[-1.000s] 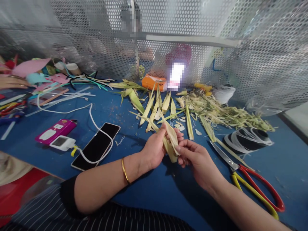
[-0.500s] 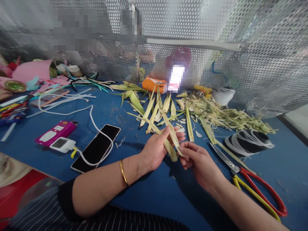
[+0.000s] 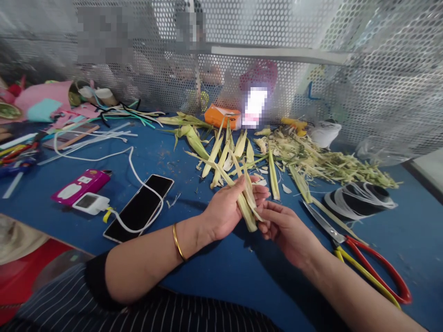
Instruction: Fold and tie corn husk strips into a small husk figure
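Pale yellow-green corn husks (image 3: 246,210) lie across my left hand (image 3: 224,207), pinned there by the thumb. A gold bangle circles that wrist. My right hand (image 3: 285,226) pinches the lower end of one husk strip between thumb and fingers, close beside the left fingers. Just beyond both hands, more loose husk leaves (image 3: 214,157) are spread on the blue table (image 3: 214,276). To the right of my right hand rest large scissors (image 3: 341,240) with one red and one yellow handle, blades slightly parted.
A black spool (image 3: 360,200) wound with clear strip lies behind the scissors. Shredded husk (image 3: 321,159) is heaped at the back right, near an orange packet (image 3: 222,117) and a lit, blurred screen (image 3: 255,106). On the left are a phone (image 3: 138,207), white cable and magenta device (image 3: 81,186).
The husk strip in my right hand has swung more upright, closer alongside the other husk in my left palm. Both hands stay nearly in place; the view has shifted slightly.
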A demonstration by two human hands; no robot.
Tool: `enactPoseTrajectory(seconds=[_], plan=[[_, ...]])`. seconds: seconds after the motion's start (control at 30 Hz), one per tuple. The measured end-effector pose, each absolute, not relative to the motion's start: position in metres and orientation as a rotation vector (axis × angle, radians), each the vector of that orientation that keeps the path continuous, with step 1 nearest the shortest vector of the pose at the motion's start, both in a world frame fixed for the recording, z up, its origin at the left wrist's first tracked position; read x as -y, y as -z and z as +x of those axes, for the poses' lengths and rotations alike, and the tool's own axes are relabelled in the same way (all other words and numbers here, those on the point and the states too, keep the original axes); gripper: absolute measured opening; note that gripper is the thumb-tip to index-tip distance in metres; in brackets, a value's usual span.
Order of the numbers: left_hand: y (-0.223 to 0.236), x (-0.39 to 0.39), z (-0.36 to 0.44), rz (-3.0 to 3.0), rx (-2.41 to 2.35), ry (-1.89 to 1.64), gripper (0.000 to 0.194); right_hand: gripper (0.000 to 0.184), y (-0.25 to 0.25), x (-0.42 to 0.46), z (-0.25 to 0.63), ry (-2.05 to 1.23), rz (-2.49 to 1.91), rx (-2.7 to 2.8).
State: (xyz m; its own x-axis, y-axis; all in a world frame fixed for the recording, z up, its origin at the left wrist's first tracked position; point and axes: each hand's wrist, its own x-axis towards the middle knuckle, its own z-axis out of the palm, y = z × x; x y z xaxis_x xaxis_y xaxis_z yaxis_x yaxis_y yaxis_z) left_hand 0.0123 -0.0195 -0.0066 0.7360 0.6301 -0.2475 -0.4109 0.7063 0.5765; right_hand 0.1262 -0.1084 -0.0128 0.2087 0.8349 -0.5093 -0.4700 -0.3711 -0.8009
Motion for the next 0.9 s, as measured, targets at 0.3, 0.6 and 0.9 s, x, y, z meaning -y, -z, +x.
enactPoseTrajectory(seconds=[0.3, 0.6, 0.9], plan=[[0.003, 0.021, 0.009, 0.598, -0.496, -0.543, 0.025, 0.032, 0.013, 0.108, 0.126, -1.486, -1.304, 0.365], [0.006, 0.018, 0.011, 0.515, -0.452, -0.606, 0.017, 0.032, 0.013, 0.109, 0.125, -1.512, -1.294, 0.376], [0.0, 0.01, 0.012, 0.446, -0.504, -0.67, 0.022, 0.032, 0.011, 0.11, 0.122, -1.485, -1.345, 0.436]])
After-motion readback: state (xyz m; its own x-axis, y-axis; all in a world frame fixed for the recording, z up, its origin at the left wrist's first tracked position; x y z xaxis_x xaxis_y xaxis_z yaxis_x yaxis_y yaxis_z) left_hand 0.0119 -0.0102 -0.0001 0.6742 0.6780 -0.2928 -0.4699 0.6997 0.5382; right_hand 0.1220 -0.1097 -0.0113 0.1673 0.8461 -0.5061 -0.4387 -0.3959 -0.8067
